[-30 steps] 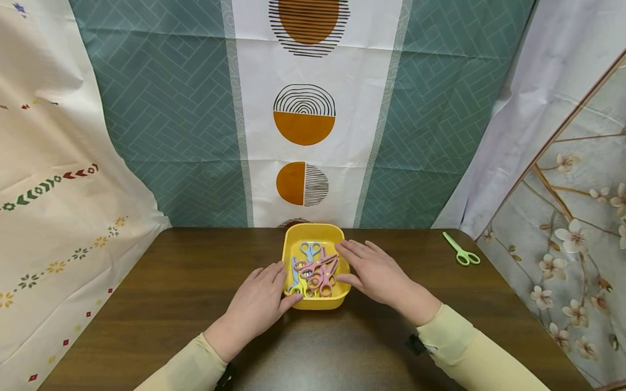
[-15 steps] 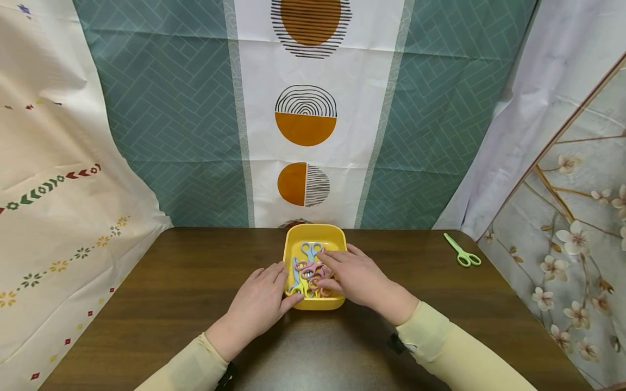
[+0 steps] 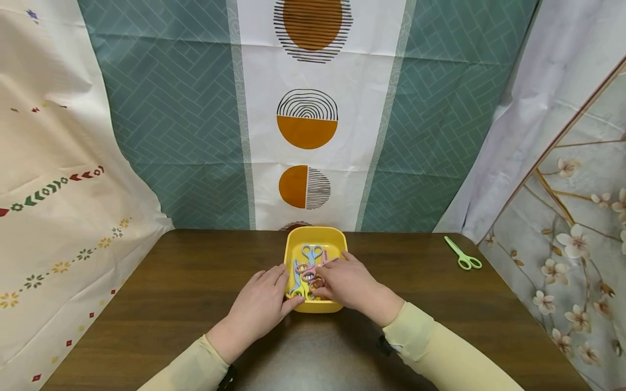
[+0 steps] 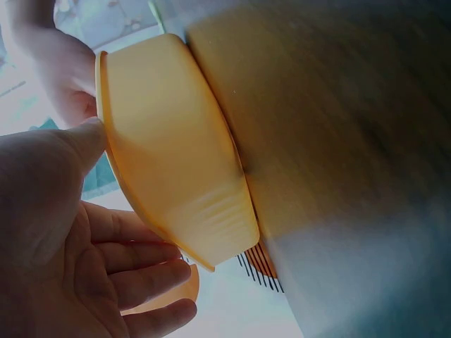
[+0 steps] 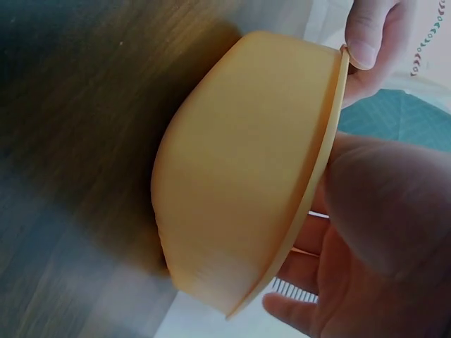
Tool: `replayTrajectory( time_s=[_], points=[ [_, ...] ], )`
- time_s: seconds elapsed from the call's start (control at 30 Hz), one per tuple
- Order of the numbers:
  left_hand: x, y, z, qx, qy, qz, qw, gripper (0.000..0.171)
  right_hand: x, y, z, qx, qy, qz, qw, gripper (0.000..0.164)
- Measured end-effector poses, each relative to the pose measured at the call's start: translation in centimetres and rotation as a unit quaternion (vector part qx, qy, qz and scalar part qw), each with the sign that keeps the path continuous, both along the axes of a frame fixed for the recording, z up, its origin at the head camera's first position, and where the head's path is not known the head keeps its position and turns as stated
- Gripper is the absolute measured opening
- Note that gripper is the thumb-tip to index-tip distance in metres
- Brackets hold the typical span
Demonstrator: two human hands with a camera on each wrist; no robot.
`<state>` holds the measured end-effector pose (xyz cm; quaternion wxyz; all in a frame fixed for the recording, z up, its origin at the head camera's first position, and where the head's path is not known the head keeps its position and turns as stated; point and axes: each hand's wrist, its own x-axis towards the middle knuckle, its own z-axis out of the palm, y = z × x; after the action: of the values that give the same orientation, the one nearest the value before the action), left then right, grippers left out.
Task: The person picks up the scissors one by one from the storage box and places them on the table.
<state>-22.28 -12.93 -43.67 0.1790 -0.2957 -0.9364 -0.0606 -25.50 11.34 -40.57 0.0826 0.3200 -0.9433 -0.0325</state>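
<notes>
A yellow plastic tub stands mid-table in the head view. Inside lie several small scissors: blue scissors, yellow scissors and pink scissors, piled together. My left hand rests at the tub's left side, fingers along the rim and thumb over the near left corner. In the left wrist view its fingers look fairly straight. My right hand reaches over the right rim, with thumb and fingers down among the pink scissors. The tub wall hides its fingertips in the right wrist view, so whether they pinch anything is unclear.
Green scissors lie at the table's far right, near the back corner. The dark wooden table ends at a patterned curtain behind. Cloths hang along the left and right sides.
My right hand has moved left and down, from the tub's right rim to inside over the pink scissors. My left hand has kept its place on the tub.
</notes>
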Motion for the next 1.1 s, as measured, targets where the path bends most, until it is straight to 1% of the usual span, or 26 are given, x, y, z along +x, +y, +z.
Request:
replayTrajectory(
  time_s=[0.33,0.57,0.73,0.87,0.97,1.1],
  points=[
    [0.1,0.0,-0.2,-0.001,0.009,-0.002,1.0,0.075,0.1,-0.8,0.1,0.023,-0.021,-0.043,0.999,0.036],
    [0.1,0.0,-0.2,-0.003,0.022,-0.004,0.9997,0.075,-0.1,-1.3,-0.1,0.05,-0.013,-0.066,0.996,0.039],
    [0.0,0.0,-0.2,-0.004,0.017,-0.003,0.9998,0.075,-0.2,-1.5,-0.2,0.067,-0.005,-0.081,0.994,0.042],
    [0.0,0.0,-0.1,-0.003,0.012,-0.003,0.9999,0.075,-0.2,-1.7,-0.3,0.077,-0.003,-0.09,0.993,0.048],
    [0.0,0.1,0.0,-0.003,0.008,-0.002,1.0,0.076,-0.3,-1.7,-0.4,0.076,-0.005,-0.092,0.993,0.051],
    [0.1,0.1,0.0,-0.007,0.005,0.001,1.0,0.076,-0.3,-1.7,-0.6,0.077,-0.008,-0.086,0.993,0.049]
  ],
)
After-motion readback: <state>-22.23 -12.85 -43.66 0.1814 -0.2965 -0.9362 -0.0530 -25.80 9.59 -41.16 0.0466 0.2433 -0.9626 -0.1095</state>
